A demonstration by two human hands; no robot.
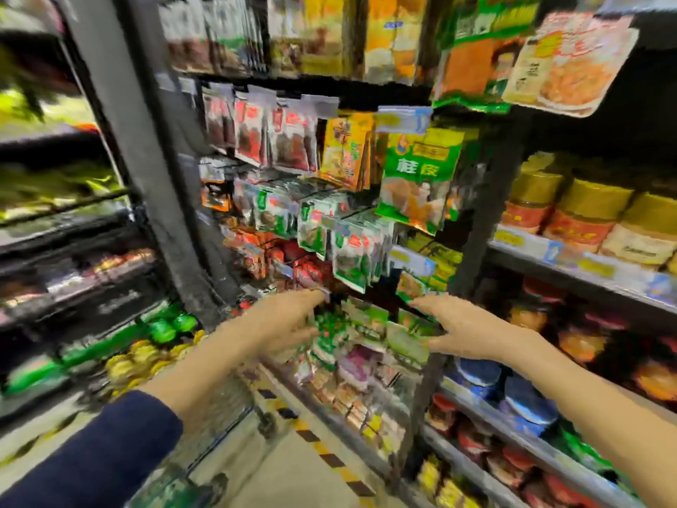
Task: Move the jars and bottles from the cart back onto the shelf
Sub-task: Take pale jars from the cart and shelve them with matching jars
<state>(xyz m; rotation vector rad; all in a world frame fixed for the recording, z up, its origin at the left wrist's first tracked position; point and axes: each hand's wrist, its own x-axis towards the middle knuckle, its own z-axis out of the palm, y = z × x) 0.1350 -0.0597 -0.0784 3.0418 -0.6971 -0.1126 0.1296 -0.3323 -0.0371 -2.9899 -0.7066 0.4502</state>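
The picture is blurred by motion. My left hand (289,324) and my right hand (465,331) are both stretched forward with straight fingers and hold nothing. They hover in front of hanging packets, apart from each other. To the right, a shelf (571,265) carries jars with gold lids (582,214). Lower shelf rows on the right hold jars with blue lids (527,397) and red lids (472,441). The wire cart (219,419) is at the lower left, under my left forearm, with green-capped bottles (172,326) and yellow items (128,364) in it.
Hanging spice packets (417,181) fill the rack straight ahead. A dark upright post (146,170) stands left of them, with blurred shelves beyond it. Black-and-yellow tape (322,449) runs along the floor beside the shelf base.
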